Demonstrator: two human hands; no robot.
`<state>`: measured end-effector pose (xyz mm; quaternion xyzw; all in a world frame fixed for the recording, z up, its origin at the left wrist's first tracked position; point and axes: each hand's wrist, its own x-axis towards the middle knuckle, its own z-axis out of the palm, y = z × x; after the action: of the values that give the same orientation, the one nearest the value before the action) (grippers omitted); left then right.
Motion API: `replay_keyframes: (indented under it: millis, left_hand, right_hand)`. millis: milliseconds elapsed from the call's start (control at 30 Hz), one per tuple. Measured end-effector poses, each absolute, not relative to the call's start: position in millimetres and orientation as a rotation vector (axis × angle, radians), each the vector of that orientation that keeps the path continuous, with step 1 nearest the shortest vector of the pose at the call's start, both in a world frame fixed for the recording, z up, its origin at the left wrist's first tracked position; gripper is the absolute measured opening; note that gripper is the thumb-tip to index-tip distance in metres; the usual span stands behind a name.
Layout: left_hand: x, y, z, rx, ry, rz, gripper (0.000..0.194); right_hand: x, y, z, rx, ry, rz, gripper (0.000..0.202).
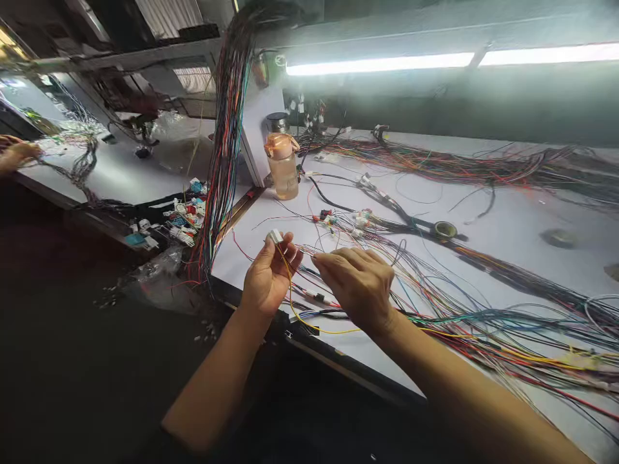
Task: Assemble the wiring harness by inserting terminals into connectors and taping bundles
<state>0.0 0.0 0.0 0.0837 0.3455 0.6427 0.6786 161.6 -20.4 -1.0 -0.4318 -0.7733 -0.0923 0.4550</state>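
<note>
Between the thumb and fingers of my left hand (269,277) is a small white connector (275,236). A yellow wire (291,296) runs down from it and along the table edge to the right. My right hand (356,283), just to the right, is closed in a pinch on a thin wire (307,251) whose end points toward my left hand. Its fingertips are partly hidden by the back of the hand. Beneath both hands lie loose wires of many colours and a small black connector (319,298).
A water bottle (283,164) stands behind my hands. A thick wire bundle (229,129) hangs at the left above several loose connectors (186,219). A tape roll (445,230) lies on a taped harness (507,267). Another person's hand (19,154) shows at far left.
</note>
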Motion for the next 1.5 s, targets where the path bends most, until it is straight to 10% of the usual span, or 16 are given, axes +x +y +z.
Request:
replay_keyframes:
  millis: [1500]
  left_hand:
    - [1, -6, 1, 0.122, 0.880, 1.457, 0.015]
  right_hand:
    - [199, -22, 16, -1.149, -1.857, -0.242, 0.012]
